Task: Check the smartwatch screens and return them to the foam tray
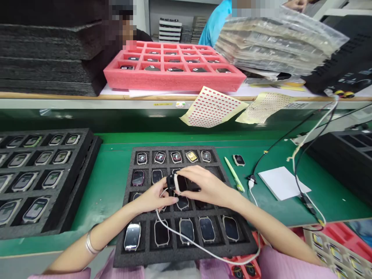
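Over the black foam tray (136, 248) in front of me, my right hand (203, 186) is closed round a dark smartwatch body (180, 183). My left hand (154, 198) pinches the end of a white cable (203, 248) against the watch's left side. The cable loops over the tray's front rows and off to the right. Several watch bodies lie in the tray's cells, screens up; the top row's screens are lit.
A second black foam tray (78, 178) of watches sits at left. A green pen (234, 174), a loose watch (238, 159), a white pad (281, 183) and cables lie at right. A pink foam tray (174, 79), sticker sheets (212, 106) and other people are beyond the shelf.
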Motion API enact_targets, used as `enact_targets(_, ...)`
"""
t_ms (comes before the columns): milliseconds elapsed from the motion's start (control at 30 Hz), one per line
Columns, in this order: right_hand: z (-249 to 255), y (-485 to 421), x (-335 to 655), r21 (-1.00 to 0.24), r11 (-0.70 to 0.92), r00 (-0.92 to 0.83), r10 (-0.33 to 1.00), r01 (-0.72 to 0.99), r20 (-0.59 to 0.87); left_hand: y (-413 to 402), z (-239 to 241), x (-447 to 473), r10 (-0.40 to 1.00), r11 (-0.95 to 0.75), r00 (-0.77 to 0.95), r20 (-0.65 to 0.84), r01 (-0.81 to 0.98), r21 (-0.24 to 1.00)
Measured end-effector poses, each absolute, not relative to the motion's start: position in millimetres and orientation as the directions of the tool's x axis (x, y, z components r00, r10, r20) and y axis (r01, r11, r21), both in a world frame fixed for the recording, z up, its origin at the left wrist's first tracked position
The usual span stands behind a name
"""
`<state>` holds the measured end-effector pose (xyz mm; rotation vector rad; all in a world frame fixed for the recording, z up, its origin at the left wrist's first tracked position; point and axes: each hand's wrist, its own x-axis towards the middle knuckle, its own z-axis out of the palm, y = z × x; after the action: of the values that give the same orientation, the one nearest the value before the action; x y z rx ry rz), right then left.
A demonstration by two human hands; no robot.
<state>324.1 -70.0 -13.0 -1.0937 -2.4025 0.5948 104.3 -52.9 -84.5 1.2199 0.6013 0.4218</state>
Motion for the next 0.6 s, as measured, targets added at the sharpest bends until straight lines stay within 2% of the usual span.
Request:
enact_targets(100,-31,-64,301,-0.444,0.66,-0.643,0.735,0.605,0.217,-53,-83,104,0.617,0.302,0.758,-0.21,0.019,0.953)
enact_targets(200,-39,-60,296,-0.4,0.668,-0.656,0.73,0.627,0.19,-53,-83,106,0.683,0.281,0.704,-0.194,-0.007,0.96)
enact_targets(433,-40,-58,292,-0.425,0.665,-0.646,0.733,0.613,0.215,-53,-88,111,0.761,0.307,0.609,-0.224,-0.033,0.951)
enact_targets(600,-46,-61,291,-0.486,0.635,-0.616,0.755,0.601,0.225,-54,-87,109,0.788,0.29,0.589,-0.179,-0.1,0.952)
